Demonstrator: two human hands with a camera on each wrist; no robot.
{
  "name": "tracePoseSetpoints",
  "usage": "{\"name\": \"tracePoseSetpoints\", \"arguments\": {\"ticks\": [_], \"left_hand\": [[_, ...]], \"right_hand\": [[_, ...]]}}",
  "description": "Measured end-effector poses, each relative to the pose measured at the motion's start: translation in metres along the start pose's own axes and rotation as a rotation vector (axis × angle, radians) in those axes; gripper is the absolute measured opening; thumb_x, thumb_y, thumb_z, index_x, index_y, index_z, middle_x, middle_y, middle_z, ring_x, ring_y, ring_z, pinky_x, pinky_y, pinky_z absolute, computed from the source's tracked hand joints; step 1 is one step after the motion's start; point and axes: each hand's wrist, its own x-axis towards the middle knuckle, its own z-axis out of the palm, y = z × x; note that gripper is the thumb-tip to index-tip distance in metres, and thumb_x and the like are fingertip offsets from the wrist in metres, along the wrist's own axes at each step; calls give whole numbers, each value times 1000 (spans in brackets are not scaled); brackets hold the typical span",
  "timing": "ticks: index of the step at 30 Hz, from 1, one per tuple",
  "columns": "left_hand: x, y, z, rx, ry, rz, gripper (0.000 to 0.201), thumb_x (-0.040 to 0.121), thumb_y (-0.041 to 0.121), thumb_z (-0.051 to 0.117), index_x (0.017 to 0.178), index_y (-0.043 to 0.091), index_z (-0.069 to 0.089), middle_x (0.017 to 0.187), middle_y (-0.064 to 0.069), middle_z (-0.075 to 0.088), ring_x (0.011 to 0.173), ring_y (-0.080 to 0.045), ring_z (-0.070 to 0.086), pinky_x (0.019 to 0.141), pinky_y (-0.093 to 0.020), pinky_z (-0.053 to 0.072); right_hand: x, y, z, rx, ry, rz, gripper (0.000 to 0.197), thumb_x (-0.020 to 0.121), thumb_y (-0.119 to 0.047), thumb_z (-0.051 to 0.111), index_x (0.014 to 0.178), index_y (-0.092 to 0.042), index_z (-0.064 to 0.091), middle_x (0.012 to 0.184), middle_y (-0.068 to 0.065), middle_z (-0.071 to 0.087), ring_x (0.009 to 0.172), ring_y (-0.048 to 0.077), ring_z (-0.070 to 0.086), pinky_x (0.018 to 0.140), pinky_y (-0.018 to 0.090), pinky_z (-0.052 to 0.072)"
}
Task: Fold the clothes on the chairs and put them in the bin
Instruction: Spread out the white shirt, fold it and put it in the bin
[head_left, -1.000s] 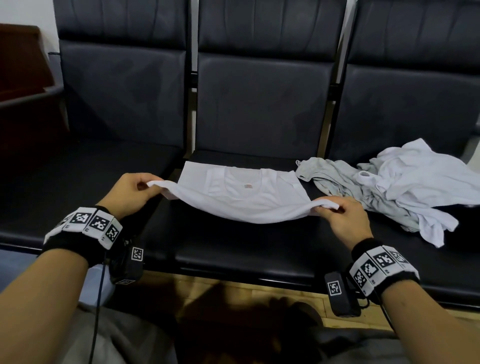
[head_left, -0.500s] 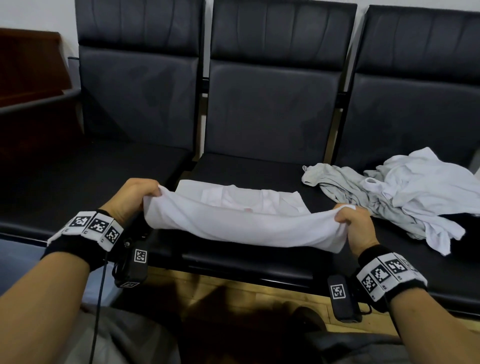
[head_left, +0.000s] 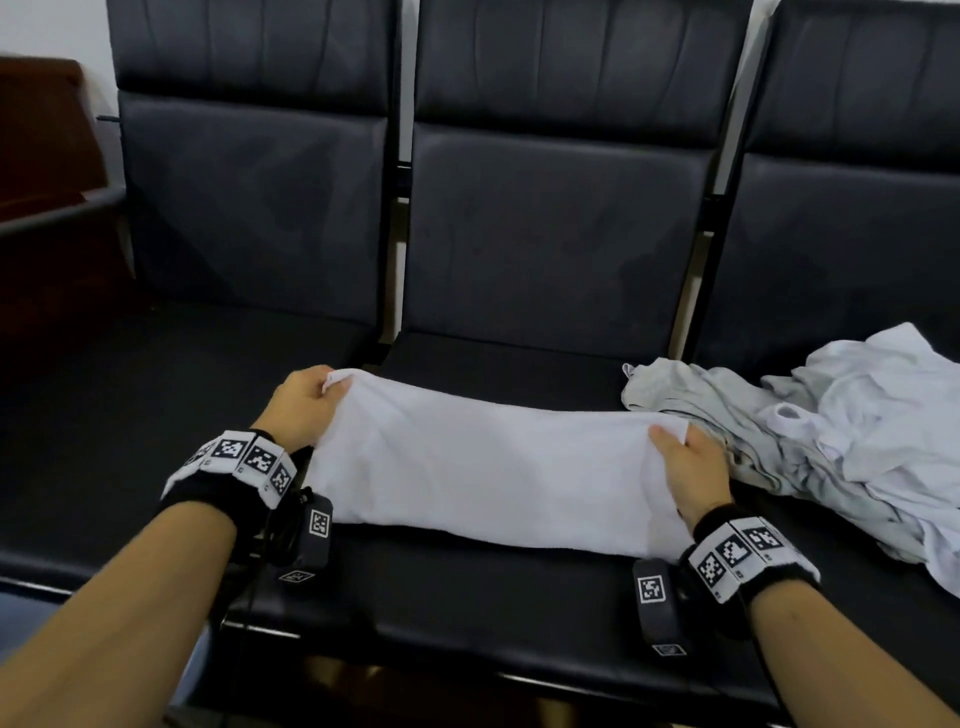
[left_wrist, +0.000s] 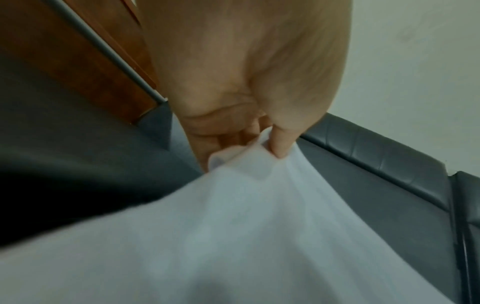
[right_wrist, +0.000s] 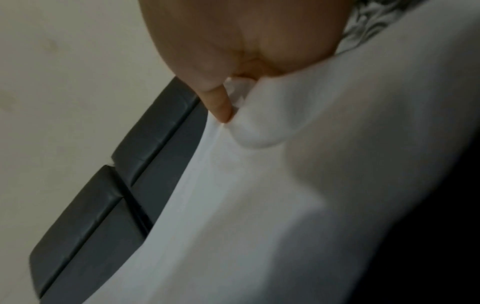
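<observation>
White shirt (head_left: 488, 467): folded band across middle chair seat (head_left: 467, 597), far edge raised. Left hand (head_left: 304, 402) pinches far-left corner (thumb against fingers (left_wrist: 281, 144)); right hand (head_left: 688, 473) pinches far-right corner. Pile of unfolded clothes (head_left: 810, 441): right-hand seat, just beside right hand. Wooden furniture (head_left: 47, 171): far left.

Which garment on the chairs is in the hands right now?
The white shirt on the middle seat: left hand and right hand pinch its far corners. The grey garment and crumpled white clothes lie untouched.
</observation>
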Motion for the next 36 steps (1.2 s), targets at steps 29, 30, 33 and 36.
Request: {"name": "tracePoseSetpoints", "arguments": {"ticks": [29, 30, 33, 36], "left_hand": [[-32, 101, 131, -518, -568, -351, 52, 90, 40, 64, 112, -6, 53, 105, -24, 66, 92, -34, 71, 78, -37, 59], [-35, 105, 141, -516, -592, -363, 56, 88, 44, 67, 112, -5, 53, 106, -25, 66, 92, -33, 71, 78, -36, 59], [-39, 109, 163, -456, -611, -318, 50, 83, 40, 74, 106, -4, 62, 96, -17, 69, 80, -24, 71, 65, -28, 58], [-45, 108, 178, -403, -561, -279, 24, 83, 22, 76, 79, 1, 67, 78, -13, 68, 70, -20, 67, 61, -28, 58]], "right_hand": [[-13, -22, 48, -462, -339, -102, 10, 86, -24, 67, 78, -23, 62, 70, -6, 58, 74, 16, 55, 60, 22, 37], [-18, -21, 48, -454, -377, -83, 4, 85, -21, 68, 86, -24, 66, 75, -7, 61, 77, 14, 56, 61, 18, 38], [-23, -17, 45, -345, -462, -19, 22, 75, -11, 68, 83, -31, 70, 81, -9, 69, 82, 13, 64, 69, 17, 48], [-21, -18, 43, -136, -431, 112, 32, 60, -6, 53, 74, -23, 76, 81, 4, 74, 77, 23, 68, 69, 33, 53]]}}
